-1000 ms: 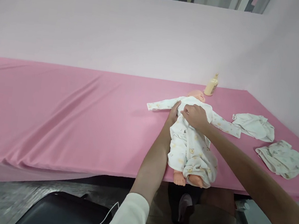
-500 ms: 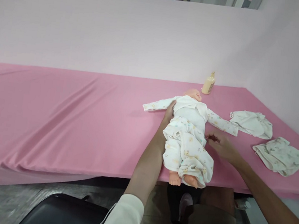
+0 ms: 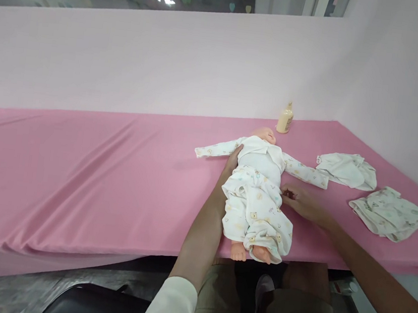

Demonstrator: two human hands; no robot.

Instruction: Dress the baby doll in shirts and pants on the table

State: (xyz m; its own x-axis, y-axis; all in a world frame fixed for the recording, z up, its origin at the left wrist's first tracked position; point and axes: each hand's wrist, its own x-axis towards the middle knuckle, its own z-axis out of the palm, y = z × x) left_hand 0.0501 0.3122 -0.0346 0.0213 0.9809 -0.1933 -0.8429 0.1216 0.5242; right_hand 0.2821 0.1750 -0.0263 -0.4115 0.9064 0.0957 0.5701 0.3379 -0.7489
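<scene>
The right hand's (image 3: 300, 202) curled fingers (image 3: 287, 190) sit beside the printed white cloth trousers (image 3: 256, 203), nearer them than the left hand (image 3: 235, 155) at chest height; neither grip can be told. Between them the white-bodied, pink-footed doll (image 3: 259, 163) lies lengthwise from the person on the pink-draped tabletop (image 3: 121, 186).

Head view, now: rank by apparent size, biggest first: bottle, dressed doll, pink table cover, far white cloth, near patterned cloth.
1. Pink table cover
2. Dressed doll
3. Near patterned cloth
4. Far white cloth
5. Bottle

The cloths' true order is unsure: the patterned one lies nearer the camera.
</scene>
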